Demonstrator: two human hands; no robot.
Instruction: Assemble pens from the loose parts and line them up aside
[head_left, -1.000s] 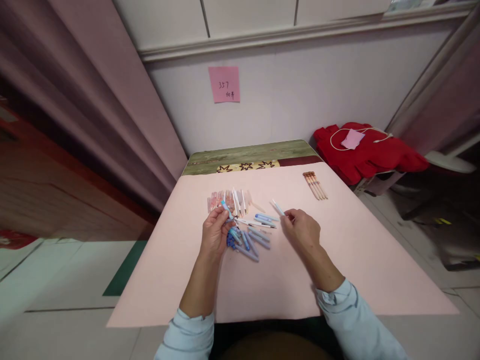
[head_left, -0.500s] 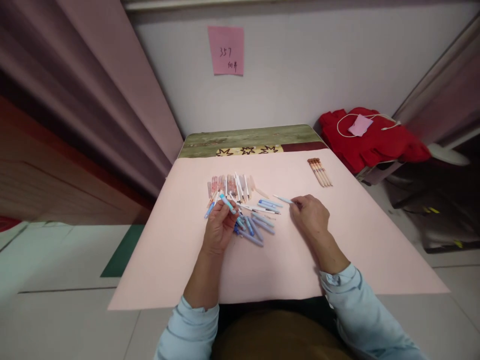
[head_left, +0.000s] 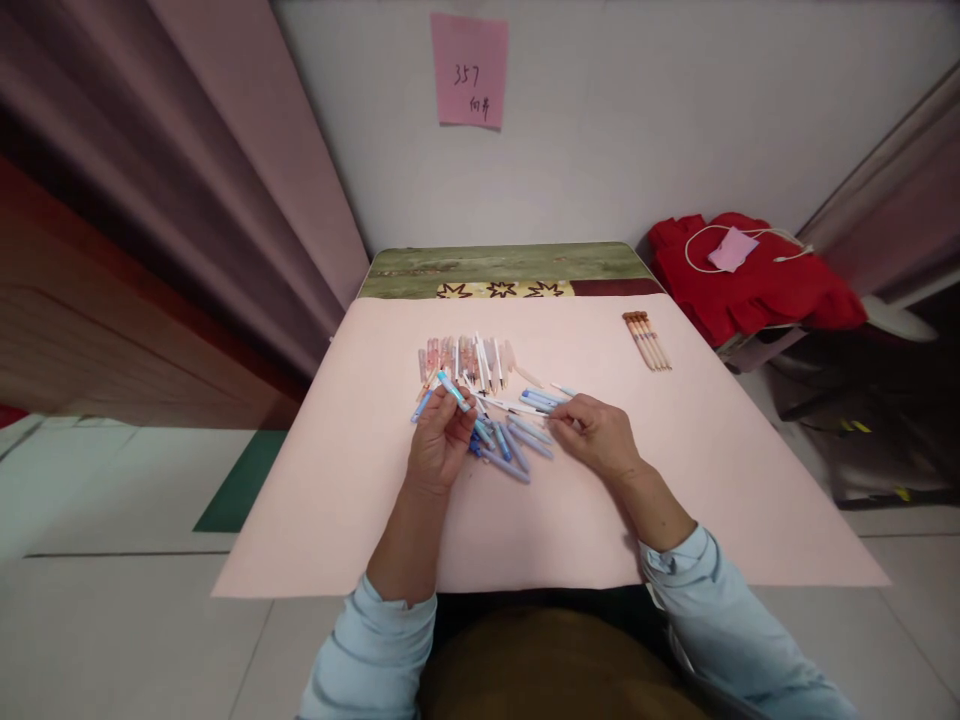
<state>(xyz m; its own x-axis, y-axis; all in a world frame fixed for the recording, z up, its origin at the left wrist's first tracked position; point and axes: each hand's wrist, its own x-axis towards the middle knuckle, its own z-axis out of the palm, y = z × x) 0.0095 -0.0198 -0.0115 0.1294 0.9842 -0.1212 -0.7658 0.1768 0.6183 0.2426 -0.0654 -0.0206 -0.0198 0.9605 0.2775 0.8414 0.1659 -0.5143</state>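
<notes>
Left hand (head_left: 436, 445): grip pinched around blue pen barrel (head_left: 454, 390), raised near left side of loose blue pens (head_left: 517, 450). Right hand (head_left: 600, 435): fingertips bent at end of white refill (head_left: 517, 406); cannot tell if gripping. Barrel likely light, stiff, slick; best held mid-length. Pink-covered surface (head_left: 555, 540), pale pens (head_left: 648, 340) far right. Beyond: white wall (head_left: 622, 120), pink note (head_left: 470, 70), red cloth (head_left: 750, 290).

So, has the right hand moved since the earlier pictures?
Yes. Judged against the brown-topped pens on the pink sheet, the right hand has shifted left, away from them and closer to the blue pens.
</notes>
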